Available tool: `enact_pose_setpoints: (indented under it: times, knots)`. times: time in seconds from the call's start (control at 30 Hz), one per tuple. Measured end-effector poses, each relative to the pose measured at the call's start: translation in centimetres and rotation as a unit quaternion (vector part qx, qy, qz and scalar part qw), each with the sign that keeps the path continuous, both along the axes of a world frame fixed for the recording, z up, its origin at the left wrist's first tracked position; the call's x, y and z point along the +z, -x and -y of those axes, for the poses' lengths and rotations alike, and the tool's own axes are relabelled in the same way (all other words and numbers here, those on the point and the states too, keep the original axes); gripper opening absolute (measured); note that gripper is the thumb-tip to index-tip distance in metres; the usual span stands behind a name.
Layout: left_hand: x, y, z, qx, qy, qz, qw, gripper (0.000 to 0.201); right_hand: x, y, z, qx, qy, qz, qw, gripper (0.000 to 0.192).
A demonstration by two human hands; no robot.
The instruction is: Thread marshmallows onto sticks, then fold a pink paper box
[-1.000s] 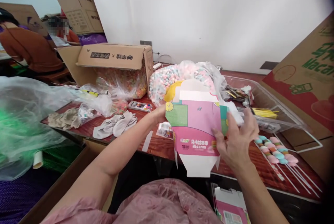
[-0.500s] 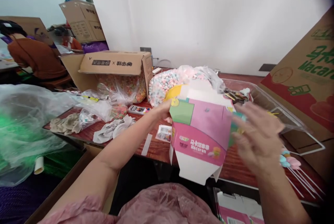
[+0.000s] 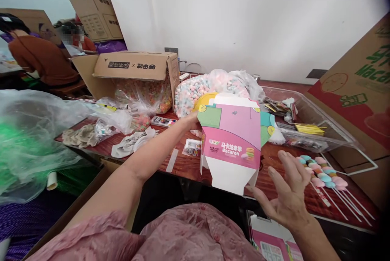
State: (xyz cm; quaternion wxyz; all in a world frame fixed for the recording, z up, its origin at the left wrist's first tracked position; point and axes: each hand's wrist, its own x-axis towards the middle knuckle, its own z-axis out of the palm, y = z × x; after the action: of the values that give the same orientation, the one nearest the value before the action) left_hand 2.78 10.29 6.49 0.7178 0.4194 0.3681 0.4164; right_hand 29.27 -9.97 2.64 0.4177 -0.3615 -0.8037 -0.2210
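Note:
A pink, green and white cardboard box (image 3: 233,143) printed "Macaron" stands over the table's front edge with its white flap hanging down toward me. My left hand (image 3: 194,119) grips its far left side; the fingertips are hidden behind the card. Fingers spread, my right hand (image 3: 286,196) is beside the box's lower right corner, the thumb close to the white flap and nothing in the palm. Right of that hand lie several skewers of pastel marshmallows (image 3: 327,173) on white sticks.
A clear plastic tray (image 3: 341,141) with packets and yellow ties sits at the right. Behind the box are a bag of marshmallows (image 3: 195,90) and an open carton (image 3: 131,66). White gloves (image 3: 134,143) lie left. Flattened boxes (image 3: 271,236) are below the table edge. Co-workers (image 3: 44,58) sit far left.
My right hand has moved down and toward me from the box's right side, uncovering the tray and the skewers. My left hand keeps its hold on the box.

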Motion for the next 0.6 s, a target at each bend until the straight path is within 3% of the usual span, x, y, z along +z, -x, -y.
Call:
enact_pose_setpoints:
  times: [0.2, 0.43, 0.6]
  knots:
    - [-0.8, -0.3, 0.6, -0.024, 0.042, -0.005, 0.999, 0.038, -0.1, 0.7, -1.0, 0.006, 0.025, 0.000, 1.000, 0.087]
    - [-1.4, -0.4, 1.0, -0.092, 0.063, -0.020, 0.994, 0.030, -0.2, 0.9, -0.9, -0.007, 0.065, 0.039, 0.997, 0.093]
    - [-2.3, -0.4, 1.0, -0.118, 0.072, -0.019, 0.990, 0.027, -0.2, 0.1, -1.0, -0.026, 0.062, 0.052, 0.996, 0.063]
